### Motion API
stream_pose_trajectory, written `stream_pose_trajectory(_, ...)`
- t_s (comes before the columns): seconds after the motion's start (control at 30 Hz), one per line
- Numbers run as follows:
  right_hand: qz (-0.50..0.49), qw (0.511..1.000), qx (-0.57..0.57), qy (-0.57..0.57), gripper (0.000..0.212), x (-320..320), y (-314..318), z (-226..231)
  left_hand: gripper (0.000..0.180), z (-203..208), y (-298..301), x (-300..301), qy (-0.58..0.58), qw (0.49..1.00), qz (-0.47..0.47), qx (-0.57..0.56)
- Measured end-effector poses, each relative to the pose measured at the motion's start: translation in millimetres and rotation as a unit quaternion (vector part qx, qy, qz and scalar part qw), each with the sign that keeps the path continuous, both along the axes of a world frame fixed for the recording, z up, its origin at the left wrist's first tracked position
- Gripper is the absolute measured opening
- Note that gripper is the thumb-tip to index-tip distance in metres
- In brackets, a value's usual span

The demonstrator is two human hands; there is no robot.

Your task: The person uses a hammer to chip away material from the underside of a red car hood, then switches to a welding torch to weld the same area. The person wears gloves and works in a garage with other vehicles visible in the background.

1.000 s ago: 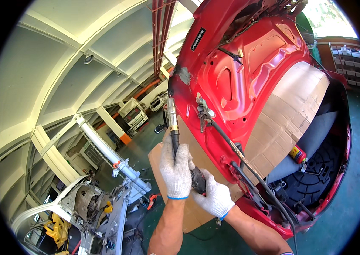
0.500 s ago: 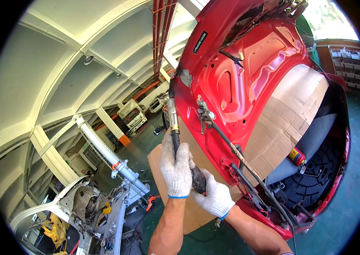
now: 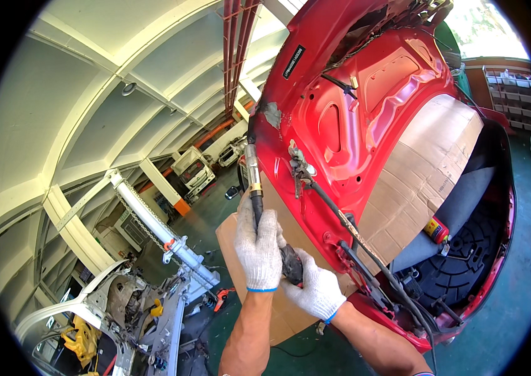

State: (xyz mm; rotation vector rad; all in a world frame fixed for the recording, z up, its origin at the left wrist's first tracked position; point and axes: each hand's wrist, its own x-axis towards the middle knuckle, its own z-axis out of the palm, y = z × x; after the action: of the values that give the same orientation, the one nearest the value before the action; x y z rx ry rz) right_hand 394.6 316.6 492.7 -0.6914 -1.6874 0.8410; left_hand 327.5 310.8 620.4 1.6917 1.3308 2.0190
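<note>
Both my hands wear white knit gloves and hold one welding torch (image 3: 253,170), which has a silver nozzle, a brass-coloured ring and a black neck. My left hand (image 3: 260,254) is wrapped round the neck. Lower down, my right hand (image 3: 317,285) grips the dark handle (image 3: 292,266). The torch points up, its tip at the left edge of a red car's raised trunk lid (image 3: 315,119); whether it touches is hard to tell. A grey bare patch (image 3: 272,116) lies near the tip. Right of the torch, a metal clamp (image 3: 301,168) hangs on the lid.
Cardboard sheets (image 3: 419,182) cover the trunk opening and stand behind my hands. A dark cable (image 3: 372,254) runs down the right side. Inside the trunk lies a small red canister (image 3: 436,230). At left are a stripped car body (image 3: 99,294) and a chained steel post (image 3: 152,222).
Hardly anything differs. The view has shifted very slightly; my hands and the torch keep the same hold and place at the lid's edge.
</note>
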Motion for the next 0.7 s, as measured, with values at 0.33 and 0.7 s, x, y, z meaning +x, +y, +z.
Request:
stream_pose_trajectory(0.33,0.003,1.0,0.004,0.001,0.07,0.5,0.8,0.5,0.037,-0.3,0.9,0.6,-0.005,1.0,0.002,0.005)
stream_pose_trajectory(0.7,-0.005,1.0,0.005,-0.005,0.068,-0.4,2.0,-0.7,0.033,1.8,0.0,1.3,0.007,1.0,0.002,-0.004)
